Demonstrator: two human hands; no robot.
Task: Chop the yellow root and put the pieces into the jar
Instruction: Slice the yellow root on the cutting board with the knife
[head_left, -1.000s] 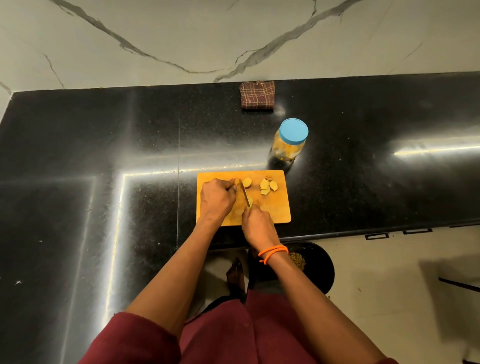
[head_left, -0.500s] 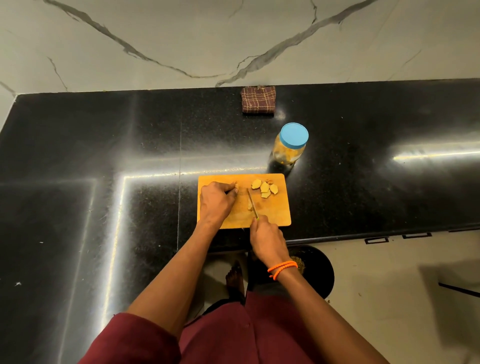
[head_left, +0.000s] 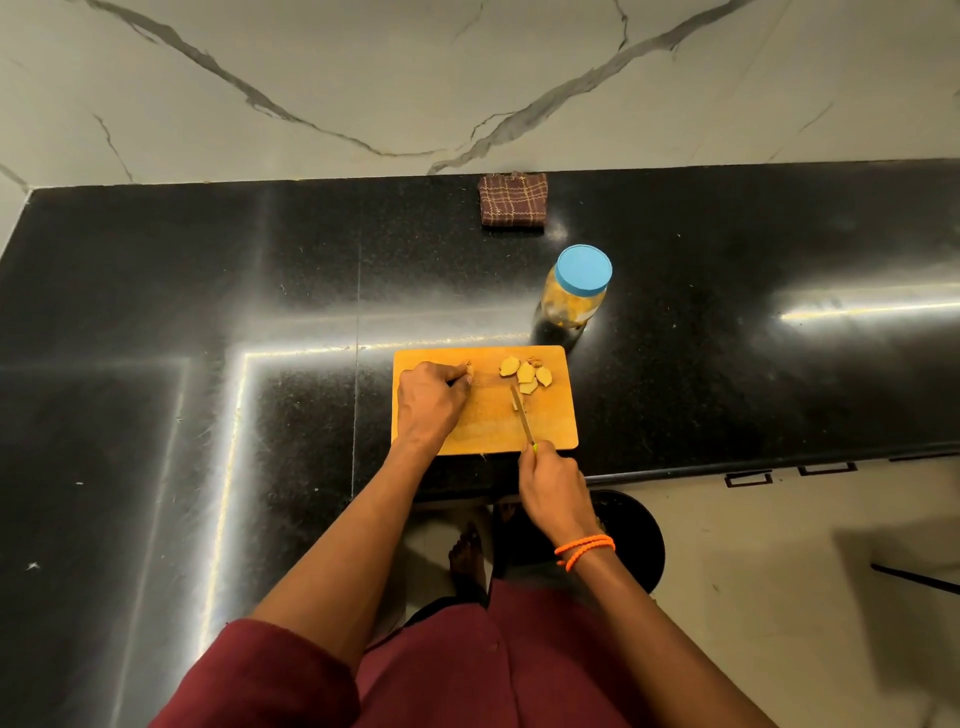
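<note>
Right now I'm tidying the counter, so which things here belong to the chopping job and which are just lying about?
In use:
cutting board
cut yellow pieces
knife in the right hand
left hand, closed on something small
blue-lidded jar

Lying about:
folded checked cloth

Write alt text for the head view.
On an orange cutting board, the right hand holds a knife beside yellow root slices, while the left hand pins a small piece. A blue-lidded jar stands closed behind.
</note>
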